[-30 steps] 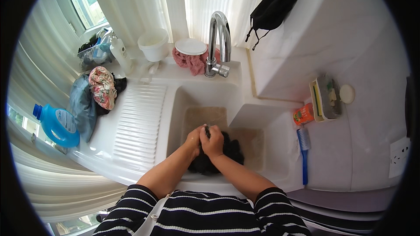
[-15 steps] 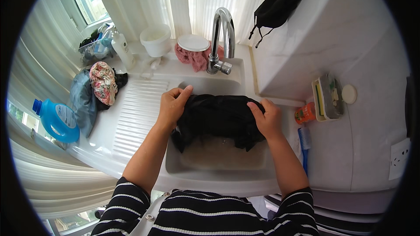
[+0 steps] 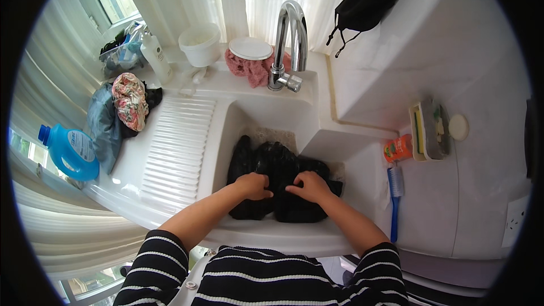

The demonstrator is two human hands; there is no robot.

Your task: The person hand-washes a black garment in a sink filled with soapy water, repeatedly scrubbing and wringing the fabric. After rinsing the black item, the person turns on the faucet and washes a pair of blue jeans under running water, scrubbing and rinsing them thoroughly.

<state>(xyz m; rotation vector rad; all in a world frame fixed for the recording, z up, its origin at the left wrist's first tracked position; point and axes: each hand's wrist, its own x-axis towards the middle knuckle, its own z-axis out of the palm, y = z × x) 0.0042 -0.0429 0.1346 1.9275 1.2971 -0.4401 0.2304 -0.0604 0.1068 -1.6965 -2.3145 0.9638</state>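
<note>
Both hands down in white sink, pressing black garment. Left hand on garment's near-left part, fingers curled tight, gripping cloth. Right hand just beside it, fingers bent, bunching same cloth. Garment lies crumpled across sink bottom, wet. Chrome tap at far rim. Ribbed drainboard left of sink. Blue detergent bottle far left, cloth pile near it. Blue brush right of sink.

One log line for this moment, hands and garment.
left hand: gripping black wet garment | right hand: gripping same garment | garment: in white sink basin
</note>
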